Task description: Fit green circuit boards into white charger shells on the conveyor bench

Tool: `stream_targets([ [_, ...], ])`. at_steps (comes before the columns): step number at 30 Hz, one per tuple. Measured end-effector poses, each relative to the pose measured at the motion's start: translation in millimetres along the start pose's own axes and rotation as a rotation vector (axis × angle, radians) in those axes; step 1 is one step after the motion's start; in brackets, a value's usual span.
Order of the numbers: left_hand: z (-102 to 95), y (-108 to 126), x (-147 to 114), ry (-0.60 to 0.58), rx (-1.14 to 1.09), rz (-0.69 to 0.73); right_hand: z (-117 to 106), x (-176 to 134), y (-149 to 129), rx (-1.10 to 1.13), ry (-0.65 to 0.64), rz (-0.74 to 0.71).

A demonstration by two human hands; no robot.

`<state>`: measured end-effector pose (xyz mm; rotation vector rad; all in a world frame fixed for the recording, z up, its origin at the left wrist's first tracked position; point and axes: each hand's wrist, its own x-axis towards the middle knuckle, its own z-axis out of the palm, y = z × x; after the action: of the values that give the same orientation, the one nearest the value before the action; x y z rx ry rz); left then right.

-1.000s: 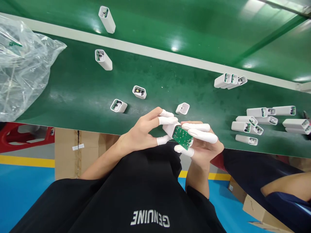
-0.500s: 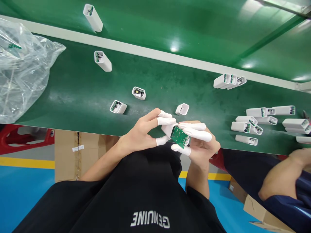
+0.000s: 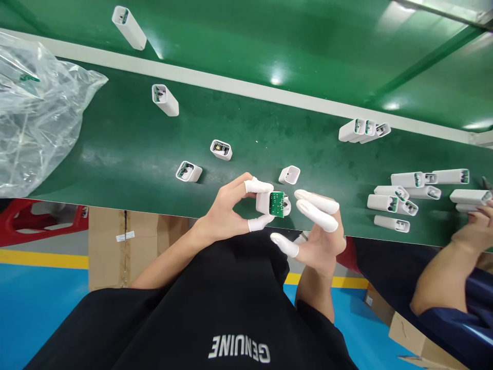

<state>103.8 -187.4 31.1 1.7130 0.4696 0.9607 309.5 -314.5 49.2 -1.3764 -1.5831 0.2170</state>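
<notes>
My left hand [image 3: 231, 208], with white finger cots, pinches a white plastic housing [image 3: 263, 203] near the table's front edge. From the housing's right end sticks a green circuit board [image 3: 276, 204] with solder points and a pale end piece. My right hand [image 3: 319, 226], also in finger cots, is just to the right of the board with fingers spread, touching nothing. Behind the held piece an open white housing [image 3: 289, 175] stands on the table. Left of it are two housings with parts inside, one [image 3: 221, 149] farther back and another [image 3: 188, 171] nearer.
More white housings [image 3: 393, 203] lie grouped at the right, with three [image 3: 364, 130] by the white rail [image 3: 308, 96]. Two more housings stand at the upper left, one [image 3: 165, 100] before the rail. A plastic bag [image 3: 42, 118] covers the left end. A co-worker's hand [image 3: 475, 226] touches housings far right.
My right hand has let go of the board and moved slightly right, fingers opening. The held housing has turned so the board points right. The co-worker's hand has reached onto the table.
</notes>
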Motion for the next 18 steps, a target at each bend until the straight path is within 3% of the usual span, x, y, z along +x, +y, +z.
stream_targets([
  [7,8.1,-2,-3,-0.001,-0.044,-0.027,10,-14,5,-0.257,-0.026,-0.140],
  [11,9.2,-2,-4,0.001,-0.040,-0.033,18,-17,9,-0.295,0.053,-0.179],
  [14,2.7,-2,-3,-0.071,-0.022,-0.040,21,-15,11,-0.128,0.109,-0.052],
  [18,-3.3,-3,-2,-0.203,-0.075,-0.103,28,-14,16,0.397,0.187,0.309],
])
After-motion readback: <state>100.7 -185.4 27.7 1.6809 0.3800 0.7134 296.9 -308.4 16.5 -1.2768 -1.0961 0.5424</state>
